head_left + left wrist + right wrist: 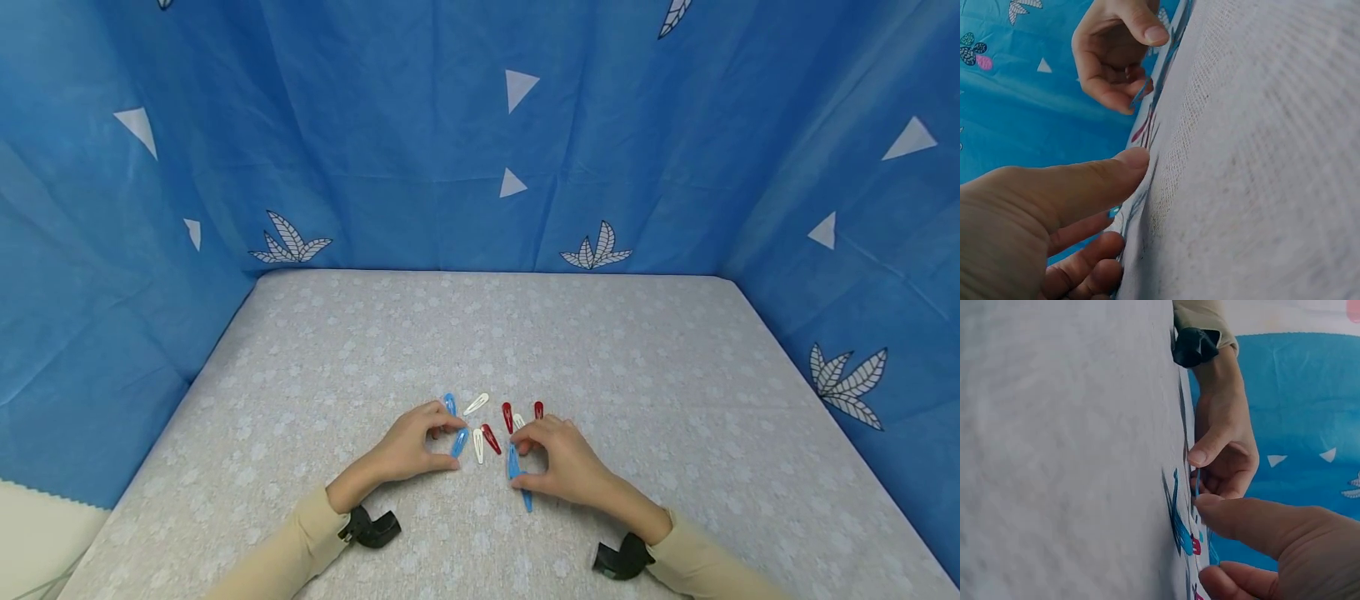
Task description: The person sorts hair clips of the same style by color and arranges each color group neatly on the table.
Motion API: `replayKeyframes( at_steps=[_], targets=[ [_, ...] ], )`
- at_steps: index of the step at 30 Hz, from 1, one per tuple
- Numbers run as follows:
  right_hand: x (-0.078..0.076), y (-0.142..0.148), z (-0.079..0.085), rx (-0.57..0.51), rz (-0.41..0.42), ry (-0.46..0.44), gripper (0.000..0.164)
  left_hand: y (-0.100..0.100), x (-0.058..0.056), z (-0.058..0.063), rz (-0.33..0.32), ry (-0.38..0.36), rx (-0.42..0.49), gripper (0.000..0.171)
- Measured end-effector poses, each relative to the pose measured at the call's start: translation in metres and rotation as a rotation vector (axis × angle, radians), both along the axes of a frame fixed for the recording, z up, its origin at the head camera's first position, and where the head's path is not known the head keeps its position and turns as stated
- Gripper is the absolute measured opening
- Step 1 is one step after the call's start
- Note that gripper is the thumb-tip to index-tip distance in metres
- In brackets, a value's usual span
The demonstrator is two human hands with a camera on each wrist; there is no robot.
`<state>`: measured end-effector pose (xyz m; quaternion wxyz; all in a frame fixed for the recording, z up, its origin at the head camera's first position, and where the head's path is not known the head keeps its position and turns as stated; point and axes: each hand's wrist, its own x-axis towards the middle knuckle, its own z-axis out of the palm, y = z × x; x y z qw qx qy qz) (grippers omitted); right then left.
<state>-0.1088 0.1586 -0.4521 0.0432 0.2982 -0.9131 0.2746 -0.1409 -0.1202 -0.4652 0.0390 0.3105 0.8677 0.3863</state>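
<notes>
Several snap hair clips in blue, white and red lie on the patterned cloth. My left hand (411,440) has its thumb and forefinger spread at the two ends of a blue hair clip (460,443). In the left wrist view a gap shows between that thumb (1135,161) and the fingers. My right hand (567,460) pinches another blue hair clip (513,460) lengthwise between thumb and forefinger. From the left wrist, this clip (1141,92) is seen edge-on at the right fingertips. One more blue clip (527,502) lies just below the right thumb.
Between and beyond the hands lie white clips (478,446) and red clips (491,439), with a further blue clip (449,403) behind the left fingers. The grey floral cloth (480,333) covers the table. A blue curtain (405,125) encloses its back and sides.
</notes>
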Motion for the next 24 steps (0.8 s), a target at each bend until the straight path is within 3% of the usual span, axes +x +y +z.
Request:
replayKeyframes(
  at_steps=[5, 8, 16, 24],
  targets=[
    [-0.003, 0.002, 0.003, -0.081, 0.018, -0.154, 0.045, 0.002, 0.0, 0.004, 0.0, -0.075, 0.105, 0.048],
    [-0.006, 0.004, 0.007, -0.108, 0.029, -0.193, 0.045, 0.002, -0.001, 0.008, 0.015, -0.106, 0.153, 0.048],
    [-0.023, 0.007, 0.031, -0.136, 0.031, -0.182, 0.047, -0.004, -0.013, 0.028, 0.085, -0.058, 0.144, 0.046],
    [-0.061, 0.006, 0.057, -0.161, -0.051, -0.154, 0.043, -0.006, -0.037, 0.049, 0.177, -0.041, 0.138, 0.048]
  ],
)
